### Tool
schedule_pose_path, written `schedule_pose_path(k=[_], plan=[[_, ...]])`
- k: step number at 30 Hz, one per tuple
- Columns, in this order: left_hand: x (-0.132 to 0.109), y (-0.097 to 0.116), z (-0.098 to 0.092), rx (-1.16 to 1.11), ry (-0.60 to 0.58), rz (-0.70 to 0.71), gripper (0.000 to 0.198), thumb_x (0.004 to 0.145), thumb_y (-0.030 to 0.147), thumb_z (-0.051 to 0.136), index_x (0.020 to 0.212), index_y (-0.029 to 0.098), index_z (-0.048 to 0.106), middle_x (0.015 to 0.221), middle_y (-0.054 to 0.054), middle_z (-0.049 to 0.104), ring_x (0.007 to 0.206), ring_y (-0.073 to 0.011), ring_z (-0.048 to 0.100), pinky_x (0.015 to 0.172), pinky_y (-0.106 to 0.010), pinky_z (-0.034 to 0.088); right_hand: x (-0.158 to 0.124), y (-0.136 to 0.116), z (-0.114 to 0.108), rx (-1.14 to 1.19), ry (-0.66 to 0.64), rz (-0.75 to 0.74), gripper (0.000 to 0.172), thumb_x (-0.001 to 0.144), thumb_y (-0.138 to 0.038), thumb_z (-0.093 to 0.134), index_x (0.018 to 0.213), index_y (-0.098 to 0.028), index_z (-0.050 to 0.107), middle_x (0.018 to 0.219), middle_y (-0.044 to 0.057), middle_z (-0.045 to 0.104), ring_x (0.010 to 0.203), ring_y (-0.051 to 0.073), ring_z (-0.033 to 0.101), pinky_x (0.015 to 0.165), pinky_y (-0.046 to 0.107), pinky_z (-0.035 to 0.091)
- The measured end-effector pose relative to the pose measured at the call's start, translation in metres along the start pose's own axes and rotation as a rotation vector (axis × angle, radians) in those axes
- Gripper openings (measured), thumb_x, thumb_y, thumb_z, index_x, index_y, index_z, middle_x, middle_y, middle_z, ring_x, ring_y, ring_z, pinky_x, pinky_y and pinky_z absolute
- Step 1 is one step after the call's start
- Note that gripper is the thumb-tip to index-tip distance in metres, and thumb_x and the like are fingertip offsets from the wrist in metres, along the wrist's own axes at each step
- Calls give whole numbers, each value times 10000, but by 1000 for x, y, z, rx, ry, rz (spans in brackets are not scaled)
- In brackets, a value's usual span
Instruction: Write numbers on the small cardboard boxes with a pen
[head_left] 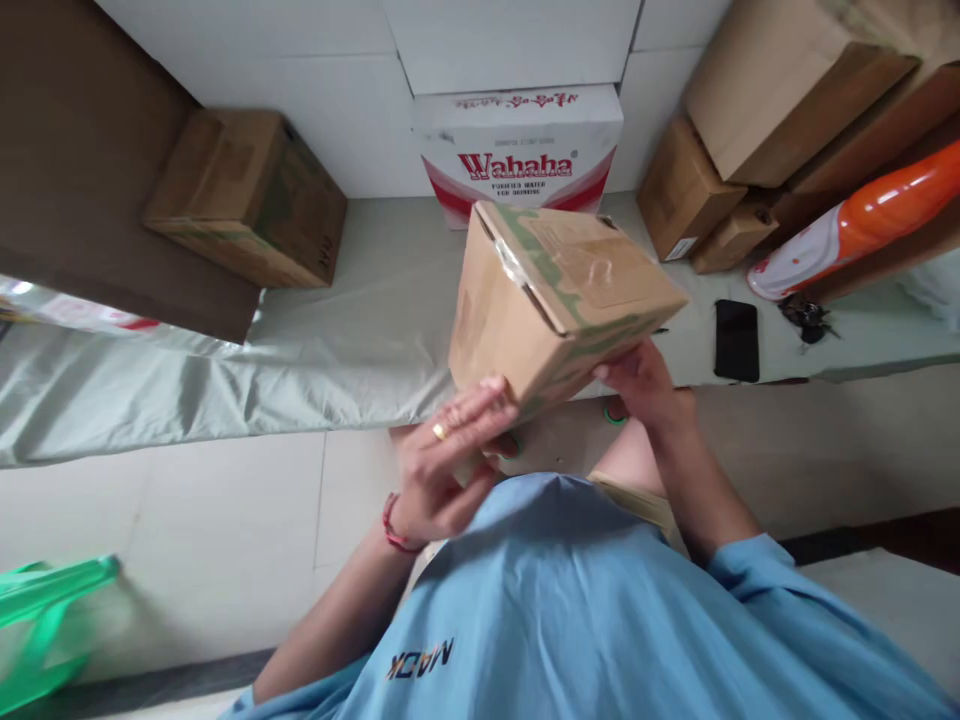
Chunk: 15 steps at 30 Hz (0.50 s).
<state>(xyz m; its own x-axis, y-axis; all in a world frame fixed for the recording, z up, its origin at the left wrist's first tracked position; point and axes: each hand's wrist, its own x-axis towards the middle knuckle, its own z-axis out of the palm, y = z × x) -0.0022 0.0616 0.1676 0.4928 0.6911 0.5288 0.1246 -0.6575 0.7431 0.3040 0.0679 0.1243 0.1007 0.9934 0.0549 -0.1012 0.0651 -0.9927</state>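
Tilting box: the box (555,300) leans with one corner down, between the two hands, over the front edge of the table (375,300) and before the carton (517,160); whether its underside touches the cloth cannot be told.
Left hand: the left hand (450,455) has its fingers stretched out and laid on the low near corner, thumb well apart, so nothing is clasped; with only fingertips on smooth cardboard, that corner could slide off.
Right hand: the right hand (637,385) has bent fingers that seem closed on the lower right edge; how far they reach underneath is hidden. If most of the weight hangs there, the box could twist out of that grip.
Tape: the tape (514,265) looks loose and shiny along an edge with a dark gap; squeezing or tipping could part the flap, and anything inside might spill.
Table edge: a slip toward the body could drop the box onto the floor (240,500) or the feet; the cause would be lying half beyond the edge.
Phone: the phone (736,340) lies near the right hand, with the keys (806,318) just beside it; a wide swing of box or forearm might knock either.
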Motion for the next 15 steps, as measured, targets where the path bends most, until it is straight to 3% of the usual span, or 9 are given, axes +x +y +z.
schedule_pose_path(k=[4,8,10,12,15], plan=[[-11,4,36,6,-191,105,779,843,86,628,1591,305,613,1520,-100,709,1438,-319,675,1295,-588,476,36,0,-26,-43,-19,-62,699,739,-509,917,1378,-344,688,1389,35,735,1405,322,644,1241,522,509],[-7,-3,51,-124,-337,128,690,911,120,632,1585,266,593,1512,-158,710,1440,-320,674,1192,-543,579,53,2,-30,-124,-144,-49,639,777,-435,851,1392,-343,703,1446,16,723,1440,312,622,1241,494,497],[0,0,45,-138,-313,141,633,925,126,653,1544,255,628,1454,-165,747,1426,-342,681,1136,-553,617,57,5,-36,-165,-137,-39,627,803,-454,833,1404,-344,695,1457,23,716,1399,308,645,1192,484,532],[9,6,32,-131,-219,144,557,915,94,660,1444,263,704,1253,-128,831,1237,-331,775,1008,-517,675,60,11,-51,-281,-50,-17,548,859,-480,775,1381,-326,711,1414,47,723,1301,300,687,1098,462,580],[24,13,9,-54,10,130,477,902,50,650,1300,276,786,914,-51,815,873,-263,777,773,-421,671,65,19,-86,-779,107,97,397,924,-362,673,1283,-229,776,1341,124,711,1175,296,708,1021,427,583]])
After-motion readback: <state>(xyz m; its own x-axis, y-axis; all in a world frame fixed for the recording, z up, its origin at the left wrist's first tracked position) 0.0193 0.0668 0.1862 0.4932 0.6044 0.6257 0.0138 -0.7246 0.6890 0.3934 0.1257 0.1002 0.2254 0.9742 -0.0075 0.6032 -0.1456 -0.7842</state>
